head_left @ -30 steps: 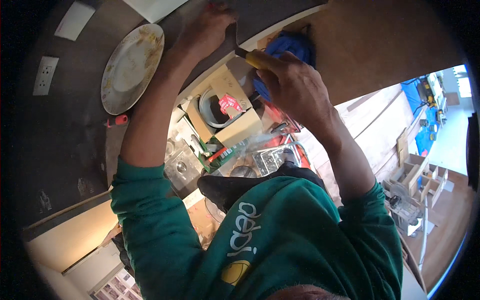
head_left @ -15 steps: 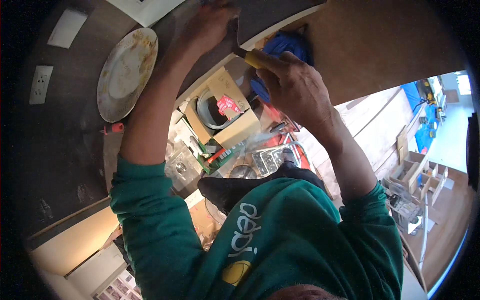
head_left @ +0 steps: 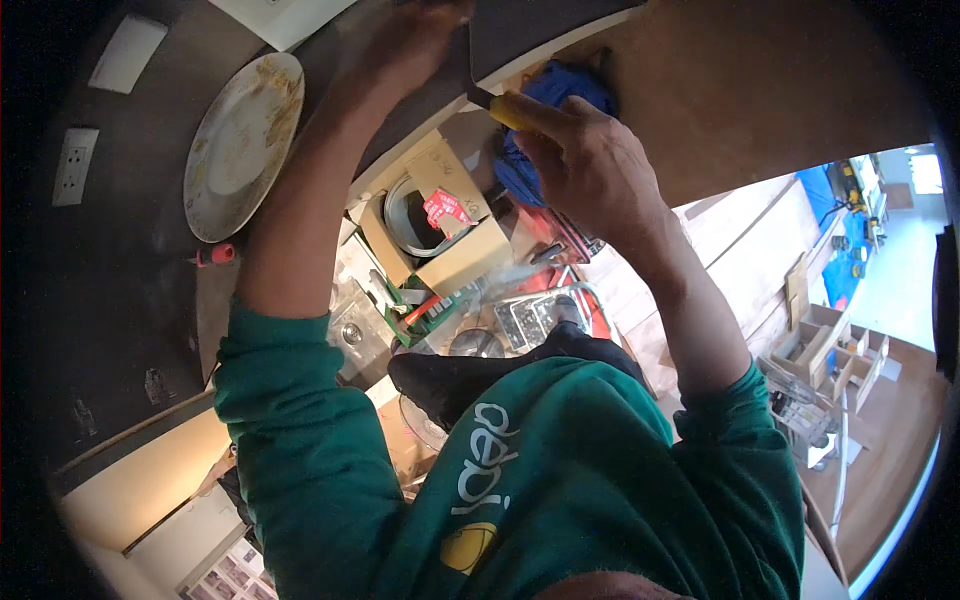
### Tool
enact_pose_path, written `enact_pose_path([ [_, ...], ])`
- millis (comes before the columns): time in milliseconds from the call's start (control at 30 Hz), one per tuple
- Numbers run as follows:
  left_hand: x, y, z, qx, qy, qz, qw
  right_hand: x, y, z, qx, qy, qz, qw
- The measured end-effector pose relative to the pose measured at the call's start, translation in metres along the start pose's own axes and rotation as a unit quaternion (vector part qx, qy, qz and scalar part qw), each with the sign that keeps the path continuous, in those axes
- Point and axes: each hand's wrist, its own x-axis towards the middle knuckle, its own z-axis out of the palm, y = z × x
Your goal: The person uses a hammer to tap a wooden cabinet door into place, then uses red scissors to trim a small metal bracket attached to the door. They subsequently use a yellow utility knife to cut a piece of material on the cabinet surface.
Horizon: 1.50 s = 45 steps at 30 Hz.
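My right hand (head_left: 595, 165) is closed around the yellow handle of a hand tool (head_left: 508, 112). Its thin dark metal shank bends upward along the edge of a dark panel (head_left: 535, 30); I cannot make out what kind of tool it is. Up at the top edge of the view, my left hand (head_left: 405, 45) is on or just over the dark panel near the tool's upper end. Blur and the picture's edge hide its fingers. Left of that forearm, an oval patterned plate (head_left: 240, 150) with brownish marks rests against the dark surface.
A red-handled tool (head_left: 215, 255) is near the plate, with a white outlet plate (head_left: 75, 167) farther left. Below are an open cardboard box (head_left: 470, 250) holding a round metal container, blue cloth (head_left: 560, 88), and a stepladder (head_left: 595, 300). Brown board (head_left: 780, 80) extends at upper right.
My left hand has shifted slightly left along the top edge. My right hand keeps its grip on the yellow-handled tool, nearly in place. The whole view has drifted a little.
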Motion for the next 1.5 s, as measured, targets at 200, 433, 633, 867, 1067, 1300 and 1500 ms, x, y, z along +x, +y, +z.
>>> enact_pose_path([
  [200,0.02,-0.007,0.011,-0.192,0.063,-0.048,0.978,0.019,0.001,0.006,-0.012,-0.015,0.007,1.0],
  [433,0.027,-0.01,0.016,-0.086,0.047,-0.038,0.994,0.002,0.001,-0.01,-0.028,-0.006,0.021,0.999],
  [633,0.042,-0.018,0.028,-0.072,0.109,0.005,0.991,0.019,0.012,0.001,0.022,-0.013,0.029,0.999],
  [867,0.03,-0.001,0.008,-0.172,0.075,-0.118,0.975,0.006,0.016,-0.005,-0.005,-0.012,0.042,0.999],
  [1067,0.039,0.009,0.004,-0.161,0.066,-0.071,0.982,0.024,0.03,-0.008,0.018,-0.037,-0.011,0.999],
  [1300,0.043,0.0,0.011,-0.154,0.083,-0.058,0.983,0.013,0.027,-0.01,-0.014,-0.001,0.001,1.0],
  [1500,0.041,0.014,-0.006,-0.198,0.123,0.022,0.972,0.027,0.034,-0.019,0.02,-0.045,0.0,0.999],
])
